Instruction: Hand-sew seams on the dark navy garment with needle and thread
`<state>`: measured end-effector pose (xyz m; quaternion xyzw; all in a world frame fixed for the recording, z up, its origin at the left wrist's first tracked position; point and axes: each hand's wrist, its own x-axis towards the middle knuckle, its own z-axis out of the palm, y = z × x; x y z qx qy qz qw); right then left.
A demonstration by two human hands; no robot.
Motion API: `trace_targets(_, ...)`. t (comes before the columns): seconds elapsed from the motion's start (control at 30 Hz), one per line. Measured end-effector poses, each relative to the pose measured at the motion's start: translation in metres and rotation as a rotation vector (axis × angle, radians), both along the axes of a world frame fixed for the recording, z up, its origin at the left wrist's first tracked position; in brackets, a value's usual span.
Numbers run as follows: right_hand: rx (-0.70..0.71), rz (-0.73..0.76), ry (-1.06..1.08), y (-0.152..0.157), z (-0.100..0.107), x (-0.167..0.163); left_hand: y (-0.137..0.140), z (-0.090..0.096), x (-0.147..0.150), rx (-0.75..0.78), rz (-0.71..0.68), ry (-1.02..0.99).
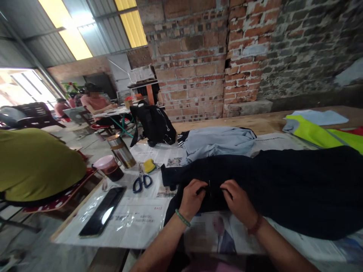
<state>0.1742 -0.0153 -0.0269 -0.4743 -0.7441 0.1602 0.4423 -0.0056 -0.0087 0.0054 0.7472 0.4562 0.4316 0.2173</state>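
Observation:
A dark navy garment (297, 189) lies spread across the table, reaching to the right edge of the view. My left hand (194, 194) pinches a fold of it between thumb and fingers, a green bead bracelet on that wrist. Facing it a short way to the right, my right hand (235, 196) pinches the cloth too, with a reddish band on the wrist. Between the hands the fabric shows a thin bright glint, too small to name. Blue-handled scissors (142, 181) rest on the newspaper left of the garment, beside a small yellow object (149, 165).
Left on the newspaper-covered table (136, 230) are a phone (103, 211), a cup of dark liquid (109, 168) and a metal flask (121, 151). Behind lie a black backpack (154, 124), grey clothing (219, 139) and a yellow-green vest (320, 134). A person in olive (39, 166) sits left.

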Motion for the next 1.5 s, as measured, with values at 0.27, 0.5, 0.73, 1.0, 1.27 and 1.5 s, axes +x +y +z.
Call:
trace_targets(0.27,-0.232,0.136,0.070,0.006,-0.008,0.003,0.009,-0.027,0.009,-0.112,0.083,-0.168)
trace_targets(0.5,-0.345,0.112,0.171,0.020,0.025,-0.011,0.009,-0.026,0.004,-0.063,0.026,-0.165)
trace_targets(0.73,-0.506,0.174,0.286,0.028,0.017,-0.024,0.008,-0.027,0.003,-0.148,0.029,-0.214)
trace_targets(1.0,-0.631,0.088,0.571,0.031,0.020,-0.026,0.014,-0.028,-0.001,-0.514,0.042,-0.510)
trace_targets(1.27,-0.689,0.141,0.913,0.045,0.015,-0.031,0.008,-0.019,0.003,-0.743,-0.121,-0.806)
trace_targets(1.5,-0.746,0.131,1.030,0.067,0.015,-0.025,0.008,-0.014,0.002,-0.779,-0.057,-0.903)
